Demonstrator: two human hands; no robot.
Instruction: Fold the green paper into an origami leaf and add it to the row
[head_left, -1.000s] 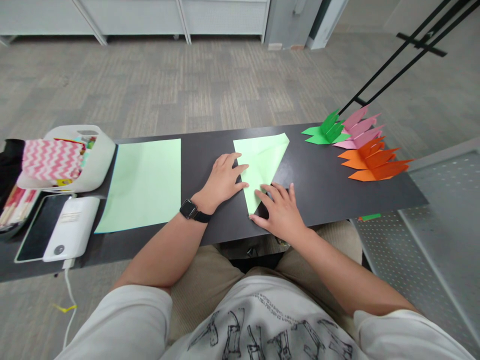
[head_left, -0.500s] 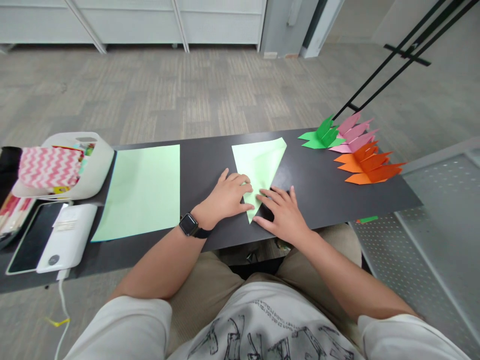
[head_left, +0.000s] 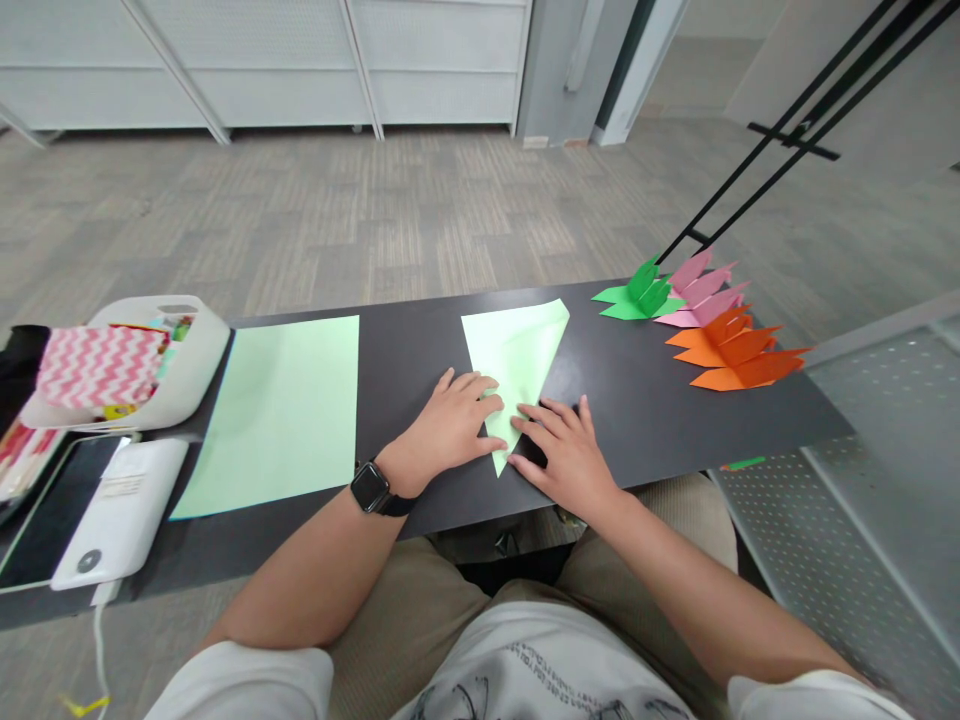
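Observation:
A light green sheet folded into a pointed triangle (head_left: 519,355) lies on the dark table (head_left: 645,385), its tip toward me. My left hand (head_left: 448,428), with a black watch on the wrist, rests flat on the left edge of the tip, fingers stretched out. My right hand (head_left: 568,452) lies flat by the tip's right edge, fingertips touching the paper. Neither hand grips anything.
A flat light green sheet (head_left: 279,410) lies to the left. Farther left stand a white basket (head_left: 184,365) with a pink zigzag cloth, a white power bank (head_left: 118,515) and a phone. Green (head_left: 636,295), pink (head_left: 701,293) and orange folded paper shapes (head_left: 739,352) sit at the far right.
My left hand slid down along the paper's left edge toward its tip and now lies close to my right hand. The view tilted up a little.

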